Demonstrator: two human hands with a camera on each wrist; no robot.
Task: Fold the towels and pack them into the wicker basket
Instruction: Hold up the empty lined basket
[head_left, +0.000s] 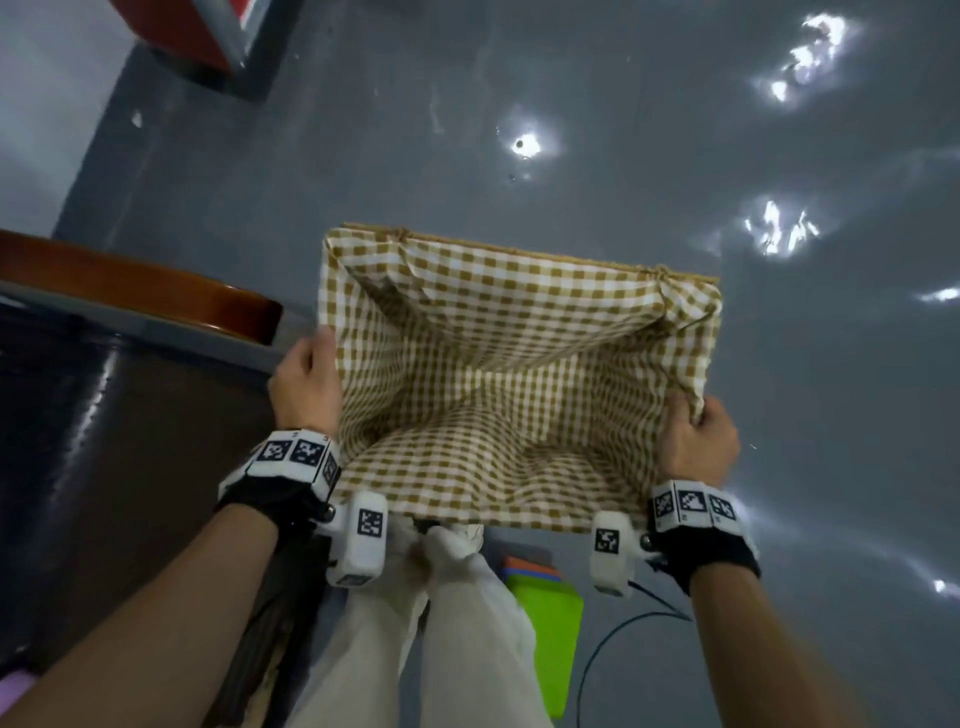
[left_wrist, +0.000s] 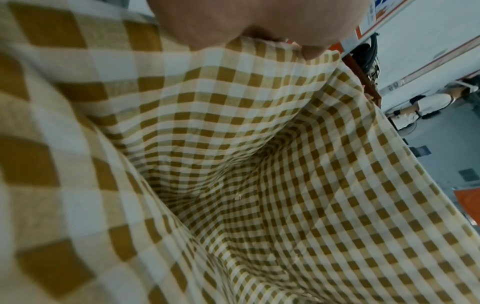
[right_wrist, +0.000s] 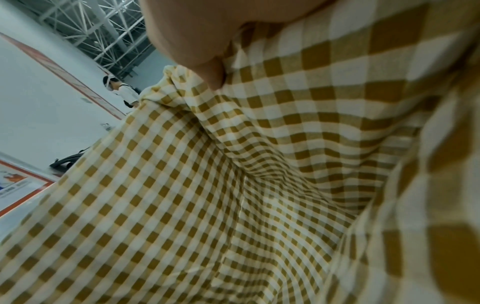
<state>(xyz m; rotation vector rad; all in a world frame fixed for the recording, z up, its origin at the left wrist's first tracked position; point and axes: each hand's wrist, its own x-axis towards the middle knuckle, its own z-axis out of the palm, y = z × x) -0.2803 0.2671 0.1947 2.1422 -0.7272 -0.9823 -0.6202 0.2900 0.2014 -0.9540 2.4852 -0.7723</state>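
Observation:
A wicker basket (head_left: 519, 253) lined with tan-and-white checked cloth (head_left: 498, 374) is held in the air over the grey floor, its inside holding nothing. My left hand (head_left: 306, 379) grips its left rim and my right hand (head_left: 698, 436) grips its right rim, fingers curled over the cloth edge. In the left wrist view the checked lining (left_wrist: 233, 164) fills the frame, with my left hand (left_wrist: 259, 24) at the top. The right wrist view shows the same lining (right_wrist: 259, 185) below my right hand (right_wrist: 202, 41). Stacked folded towels (head_left: 545, 613), green with orange on top, lie by my legs.
A dark table with a brown wooden edge (head_left: 156, 296) stands at the left. A black cable (head_left: 613, 639) runs across the floor near the towels. Another person (right_wrist: 124, 90) stands in the background by a white wall. Glossy grey floor (head_left: 675, 130) spreads ahead and to the right.

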